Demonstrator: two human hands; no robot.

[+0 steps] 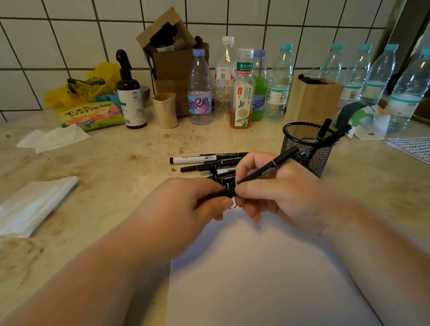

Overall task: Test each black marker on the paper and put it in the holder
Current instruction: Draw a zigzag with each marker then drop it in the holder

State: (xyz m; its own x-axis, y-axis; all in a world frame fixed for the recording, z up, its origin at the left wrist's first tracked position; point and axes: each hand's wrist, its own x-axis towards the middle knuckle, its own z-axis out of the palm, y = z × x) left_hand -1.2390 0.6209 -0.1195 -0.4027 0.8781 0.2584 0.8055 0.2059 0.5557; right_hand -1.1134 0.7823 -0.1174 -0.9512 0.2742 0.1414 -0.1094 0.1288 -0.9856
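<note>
Both hands met over the top edge of the white paper (257, 276): the right hand (284, 190) pinched a slim black marker (264, 170) with white print, angled toward the mesh holder (308, 146), while the left hand (186, 209) gripped its near end. Fingers hid the tip.

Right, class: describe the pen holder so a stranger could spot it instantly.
Start at the row of bottles along the tiled wall, then come forward to the right hand. Just beyond it stands the holder: a round black wire-mesh cup with markers leaning inside, unlike the plain beige cup.
</note>
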